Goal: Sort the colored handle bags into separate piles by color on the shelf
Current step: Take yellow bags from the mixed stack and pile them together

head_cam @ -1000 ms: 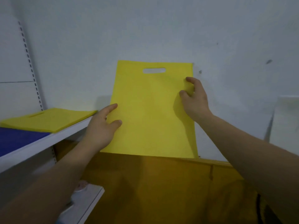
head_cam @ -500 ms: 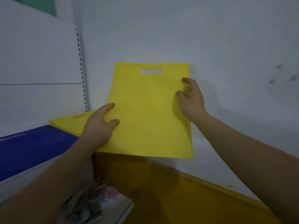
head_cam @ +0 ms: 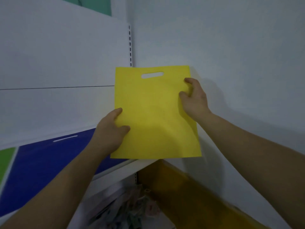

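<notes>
I hold a flat yellow bag (head_cam: 155, 113) with a cut-out handle slot upright, over the right end of the white shelf (head_cam: 118, 169). My left hand (head_cam: 110, 129) grips its lower left edge, thumb on the front. My right hand (head_cam: 193, 98) pinches its right edge near the top. A blue bag (head_cam: 49, 162) with a handle slot lies flat on the shelf to the left, and a green bag (head_cam: 5, 161) shows at the far left edge. The yellow pile seen earlier is hidden behind the held bag.
White shelf back panels (head_cam: 57, 71) rise behind the shelf, with a slotted upright (head_cam: 130, 45) at the corner. A white wall (head_cam: 231, 55) stands to the right. Below are a lower shelf with crumpled wrappers (head_cam: 132, 210) and a yellow-brown surface (head_cam: 189, 195).
My view has swung left, bringing the shelf with the blue and green bags under my arms. The held yellow bag now covers the yellow pile. Both hands keep their grip.
</notes>
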Action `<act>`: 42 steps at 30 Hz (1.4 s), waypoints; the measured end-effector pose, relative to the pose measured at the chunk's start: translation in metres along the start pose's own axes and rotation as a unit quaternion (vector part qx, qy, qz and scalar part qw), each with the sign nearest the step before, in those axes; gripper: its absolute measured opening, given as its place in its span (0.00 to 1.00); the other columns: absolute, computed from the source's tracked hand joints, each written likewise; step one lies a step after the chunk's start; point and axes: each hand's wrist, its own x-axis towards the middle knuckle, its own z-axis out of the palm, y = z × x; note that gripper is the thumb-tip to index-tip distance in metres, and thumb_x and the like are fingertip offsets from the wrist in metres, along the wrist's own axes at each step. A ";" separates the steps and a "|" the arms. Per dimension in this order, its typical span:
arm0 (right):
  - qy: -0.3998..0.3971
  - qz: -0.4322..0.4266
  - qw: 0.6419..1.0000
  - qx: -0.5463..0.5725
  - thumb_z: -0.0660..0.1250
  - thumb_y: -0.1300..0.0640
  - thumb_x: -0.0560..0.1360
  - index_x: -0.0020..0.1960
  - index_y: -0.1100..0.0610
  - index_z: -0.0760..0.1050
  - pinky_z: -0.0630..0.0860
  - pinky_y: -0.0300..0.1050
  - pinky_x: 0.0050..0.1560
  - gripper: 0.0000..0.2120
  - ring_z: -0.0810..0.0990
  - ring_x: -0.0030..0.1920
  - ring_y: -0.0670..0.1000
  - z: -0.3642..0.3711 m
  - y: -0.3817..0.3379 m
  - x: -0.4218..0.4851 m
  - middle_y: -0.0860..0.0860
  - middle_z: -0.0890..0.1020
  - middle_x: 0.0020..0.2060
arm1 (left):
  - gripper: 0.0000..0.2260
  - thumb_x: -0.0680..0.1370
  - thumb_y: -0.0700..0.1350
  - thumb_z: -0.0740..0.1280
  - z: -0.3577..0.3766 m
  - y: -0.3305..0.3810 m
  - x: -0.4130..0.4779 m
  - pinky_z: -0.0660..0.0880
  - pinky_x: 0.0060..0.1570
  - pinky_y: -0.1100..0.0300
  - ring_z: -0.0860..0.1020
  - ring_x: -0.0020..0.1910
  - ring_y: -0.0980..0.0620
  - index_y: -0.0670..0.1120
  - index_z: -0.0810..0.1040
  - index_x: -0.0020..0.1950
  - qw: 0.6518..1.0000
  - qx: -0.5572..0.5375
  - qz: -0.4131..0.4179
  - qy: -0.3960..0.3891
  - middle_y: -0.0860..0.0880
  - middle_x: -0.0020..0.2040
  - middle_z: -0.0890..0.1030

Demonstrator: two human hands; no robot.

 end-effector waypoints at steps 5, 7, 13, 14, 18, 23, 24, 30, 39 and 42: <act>-0.058 -0.029 0.998 0.023 0.62 0.58 0.78 0.71 0.52 0.65 0.66 0.37 0.51 0.22 0.73 0.58 0.53 0.047 0.015 0.029 0.52 0.73 0.64 | 0.28 0.78 0.44 0.65 -0.003 -0.011 0.010 0.66 0.63 0.52 0.66 0.69 0.45 0.51 0.59 0.76 0.997 0.055 -0.051 0.029 0.47 0.74 0.63; -0.096 -0.041 0.994 0.020 0.62 0.58 0.78 0.71 0.52 0.64 0.66 0.38 0.50 0.22 0.74 0.55 0.52 0.065 0.022 0.038 0.53 0.73 0.64 | 0.29 0.78 0.45 0.66 -0.002 -0.014 0.012 0.65 0.64 0.53 0.65 0.69 0.45 0.50 0.59 0.76 0.993 0.087 -0.071 0.020 0.48 0.74 0.62; -0.204 -0.107 0.972 -0.038 0.60 0.57 0.79 0.73 0.53 0.61 0.68 0.48 0.61 0.23 0.71 0.63 0.57 0.112 0.042 0.059 0.56 0.71 0.65 | 0.33 0.76 0.52 0.68 0.003 -0.020 0.015 0.67 0.64 0.54 0.67 0.68 0.47 0.51 0.57 0.76 0.978 0.151 -0.139 -0.019 0.48 0.74 0.63; -0.218 -0.118 0.967 -0.057 0.59 0.56 0.79 0.73 0.53 0.61 0.68 0.49 0.61 0.23 0.71 0.63 0.58 0.119 0.046 0.060 0.56 0.70 0.65 | 0.33 0.75 0.54 0.68 0.005 -0.020 0.014 0.67 0.64 0.54 0.67 0.69 0.47 0.51 0.57 0.77 0.975 0.163 -0.150 -0.029 0.48 0.75 0.62; -0.271 -0.158 0.939 -0.141 0.56 0.56 0.81 0.74 0.52 0.59 0.72 0.51 0.55 0.22 0.73 0.58 0.62 0.139 0.058 0.058 0.58 0.68 0.63 | 0.35 0.75 0.58 0.66 0.014 -0.020 0.006 0.64 0.67 0.54 0.65 0.71 0.48 0.52 0.54 0.77 0.955 0.218 -0.185 -0.075 0.48 0.75 0.61; -0.334 -0.153 0.907 -0.208 0.57 0.54 0.81 0.75 0.54 0.56 0.71 0.51 0.56 0.24 0.71 0.61 0.62 0.148 0.066 0.054 0.58 0.64 0.67 | 0.34 0.74 0.64 0.63 0.022 -0.020 -0.006 0.64 0.66 0.55 0.66 0.70 0.49 0.53 0.56 0.76 0.941 0.266 -0.189 -0.092 0.49 0.74 0.63; -0.351 -0.152 0.898 -0.219 0.58 0.52 0.80 0.75 0.55 0.56 0.71 0.51 0.59 0.25 0.69 0.64 0.62 0.148 0.067 0.054 0.58 0.62 0.68 | 0.34 0.74 0.64 0.62 0.024 -0.018 -0.009 0.64 0.66 0.55 0.66 0.70 0.49 0.53 0.57 0.76 0.939 0.276 -0.182 -0.094 0.50 0.74 0.63; -0.451 -0.145 0.832 -0.288 0.57 0.39 0.78 0.75 0.53 0.60 0.66 0.52 0.66 0.30 0.65 0.69 0.58 0.141 0.062 0.047 0.57 0.63 0.72 | 0.39 0.69 0.67 0.65 0.032 -0.011 -0.015 0.58 0.70 0.55 0.58 0.74 0.51 0.55 0.56 0.76 0.929 0.300 -0.142 -0.165 0.55 0.77 0.55; -0.507 -0.115 0.789 -0.327 0.51 0.38 0.80 0.74 0.57 0.63 0.63 0.49 0.67 0.30 0.65 0.71 0.56 0.136 0.073 0.042 0.56 0.65 0.73 | 0.38 0.71 0.67 0.63 0.041 -0.007 -0.013 0.58 0.71 0.54 0.59 0.74 0.51 0.53 0.57 0.76 0.922 0.325 -0.104 -0.182 0.54 0.77 0.55; -0.514 -0.111 0.788 -0.320 0.49 0.38 0.81 0.74 0.57 0.63 0.63 0.49 0.68 0.30 0.65 0.71 0.56 0.136 0.073 0.041 0.56 0.64 0.73 | 0.36 0.72 0.66 0.63 0.045 -0.007 -0.014 0.59 0.70 0.56 0.61 0.73 0.51 0.53 0.57 0.76 0.926 0.314 -0.095 -0.186 0.54 0.77 0.57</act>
